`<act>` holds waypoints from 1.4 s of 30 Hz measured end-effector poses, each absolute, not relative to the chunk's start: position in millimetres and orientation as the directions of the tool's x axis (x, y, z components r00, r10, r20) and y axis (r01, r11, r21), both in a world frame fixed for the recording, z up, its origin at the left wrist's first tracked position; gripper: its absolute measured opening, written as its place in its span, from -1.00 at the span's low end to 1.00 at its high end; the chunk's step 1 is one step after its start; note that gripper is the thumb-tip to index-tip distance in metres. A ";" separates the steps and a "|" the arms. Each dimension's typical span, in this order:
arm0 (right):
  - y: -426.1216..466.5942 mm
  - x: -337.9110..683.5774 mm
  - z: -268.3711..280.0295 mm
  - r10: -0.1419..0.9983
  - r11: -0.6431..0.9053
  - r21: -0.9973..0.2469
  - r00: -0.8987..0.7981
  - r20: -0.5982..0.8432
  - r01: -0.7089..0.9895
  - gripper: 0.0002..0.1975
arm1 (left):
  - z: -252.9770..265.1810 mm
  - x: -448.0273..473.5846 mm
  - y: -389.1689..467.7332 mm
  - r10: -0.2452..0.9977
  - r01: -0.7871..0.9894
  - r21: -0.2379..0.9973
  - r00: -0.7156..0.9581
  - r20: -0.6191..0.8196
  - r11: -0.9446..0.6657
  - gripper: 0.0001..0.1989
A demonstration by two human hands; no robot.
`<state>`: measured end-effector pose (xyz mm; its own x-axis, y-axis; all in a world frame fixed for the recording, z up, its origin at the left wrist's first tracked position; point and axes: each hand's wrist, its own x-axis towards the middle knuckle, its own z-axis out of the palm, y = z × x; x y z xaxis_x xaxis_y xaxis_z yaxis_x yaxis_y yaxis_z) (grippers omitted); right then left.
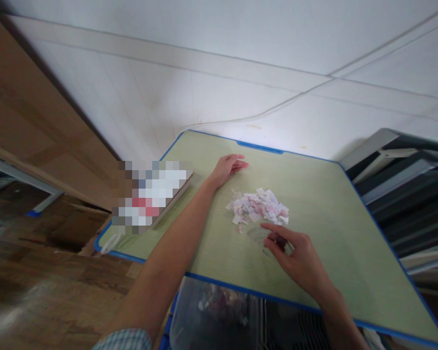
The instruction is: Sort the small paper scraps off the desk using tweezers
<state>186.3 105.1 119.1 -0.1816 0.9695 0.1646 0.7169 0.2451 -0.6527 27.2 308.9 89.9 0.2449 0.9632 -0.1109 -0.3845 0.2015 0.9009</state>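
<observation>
While our right hand [302, 253] grasps a clear protractor [256, 235] low, perhaps for steadiness, paper scraps [258, 206] lie just beyond it; our left hand [227, 168], loosely curved, shows nothing held.

Diffuse light leaves the wall [241, 104] brightest just above the counter [314, 204]; pale glare smears the floor [18, 311], details look soft, and coarse pixelation masks a box [174, 198].

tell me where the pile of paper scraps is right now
In the head view, the pile of paper scraps lies on the green tabletop, just right of the picture's centre, between the left hand and the right hand.
</observation>
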 end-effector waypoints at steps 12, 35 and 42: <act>115.8 183.5 123.6 0.956 0.271 -0.587 -0.283 0.074 0.763 -0.67 | 89.2 26.1 309.1 0.964 -0.397 0.896 0.246 -0.106 0.200 -0.79; 112.9 177.0 121.9 0.963 0.240 -0.585 -0.267 0.041 0.775 -0.65 | 93.2 26.7 306.3 0.962 -0.398 0.892 0.241 -0.125 0.215 -0.78; 114.9 177.2 123.6 0.966 0.220 -0.624 -0.257 0.032 0.750 -0.65 | 91.0 26.1 308.0 0.963 -0.396 0.896 0.245 -0.110 0.204 -0.80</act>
